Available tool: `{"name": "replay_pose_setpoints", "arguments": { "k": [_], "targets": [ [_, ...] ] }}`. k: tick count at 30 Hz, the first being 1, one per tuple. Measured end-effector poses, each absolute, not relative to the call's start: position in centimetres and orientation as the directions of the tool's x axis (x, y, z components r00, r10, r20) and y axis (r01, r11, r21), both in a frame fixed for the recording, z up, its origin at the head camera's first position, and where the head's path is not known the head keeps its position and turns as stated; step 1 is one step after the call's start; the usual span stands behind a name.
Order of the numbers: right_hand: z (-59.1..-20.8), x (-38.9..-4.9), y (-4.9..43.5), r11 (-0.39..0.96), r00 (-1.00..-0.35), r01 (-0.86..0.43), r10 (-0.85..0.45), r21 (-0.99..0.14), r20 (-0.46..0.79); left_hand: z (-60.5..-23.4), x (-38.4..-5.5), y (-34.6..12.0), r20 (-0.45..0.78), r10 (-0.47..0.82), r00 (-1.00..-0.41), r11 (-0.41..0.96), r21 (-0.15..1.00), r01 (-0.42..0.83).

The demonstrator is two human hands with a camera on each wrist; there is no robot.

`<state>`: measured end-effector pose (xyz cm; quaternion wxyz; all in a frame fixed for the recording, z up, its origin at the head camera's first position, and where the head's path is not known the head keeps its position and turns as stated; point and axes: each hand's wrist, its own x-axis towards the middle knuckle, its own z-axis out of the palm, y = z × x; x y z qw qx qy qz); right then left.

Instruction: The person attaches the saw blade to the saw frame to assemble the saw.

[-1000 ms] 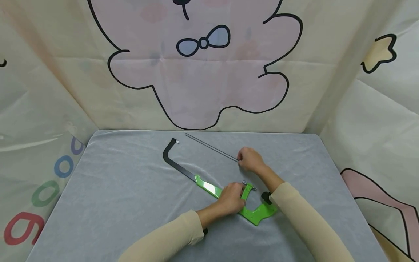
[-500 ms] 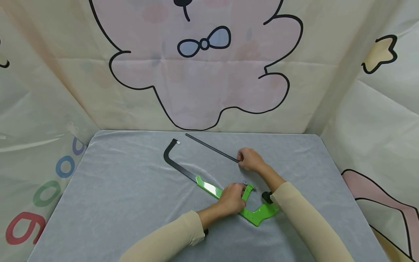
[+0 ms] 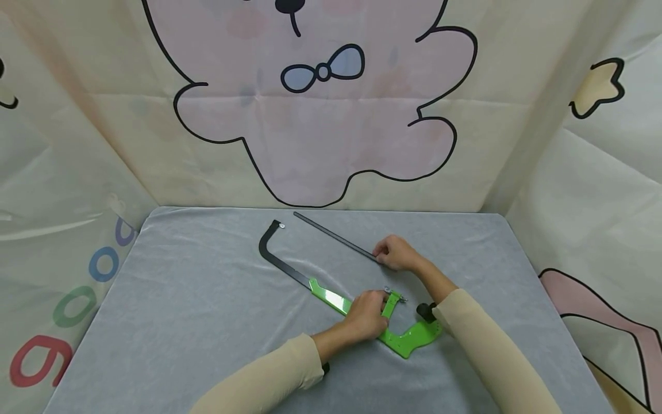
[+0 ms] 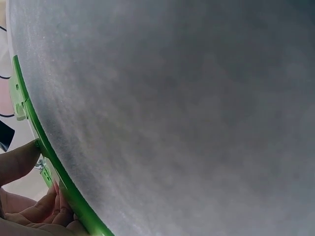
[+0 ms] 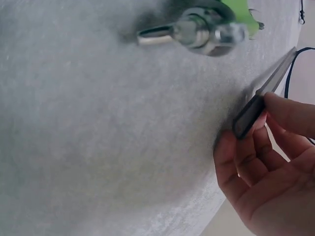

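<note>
A hacksaw frame (image 3: pixel 331 297) with a green handle and a dark curved front arm lies slantwise on the cloth in the head view. My left hand (image 3: pixel 366 314) grips its green bar close to the short upright post. Beyond the frame, my right hand (image 3: pixel 395 253) pinches the near end of a long, thin dark hacksaw blade (image 3: pixel 333 234). Thumb and fingers hold that blade end (image 5: pixel 250 116) in the right wrist view, apart from the metal wing nut (image 5: pixel 206 32) on the post. Green bar (image 4: pixel 64 182) shows against my fingers in the left wrist view.
Grey cloth (image 3: pixel 181 322) covers the table. A printed curtain (image 3: pixel 310 132) stands along the back edge, with pale side curtains at left and right. The saw's pistol-shaped handle (image 3: pixel 411 339) lies beneath my right forearm.
The blade has turned from showing two thin lines to a dark flat face. My right fingers have shifted slightly at its near end. The left hand and saw frame stay put.
</note>
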<state>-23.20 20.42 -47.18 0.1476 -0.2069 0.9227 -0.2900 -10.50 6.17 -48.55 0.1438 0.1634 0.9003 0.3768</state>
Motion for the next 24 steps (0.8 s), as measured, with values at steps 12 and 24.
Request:
{"name": "replay_pose_setpoints", "arguments": {
  "k": [12,24],
  "targets": [
    [-46.91,-22.8,21.22,0.615,-0.819,-0.035,-0.47,-0.788,-0.331,-48.6,-10.34,6.25,-0.121,0.391,-0.912,0.656,0.732,0.184],
    [-46.57,-22.42,21.11,0.596,-0.78,-0.009,-0.507,-0.803,-0.367,-48.59,-10.17,6.27,-0.078,0.406,-0.91,0.652,0.723,0.229]
  ]
}}
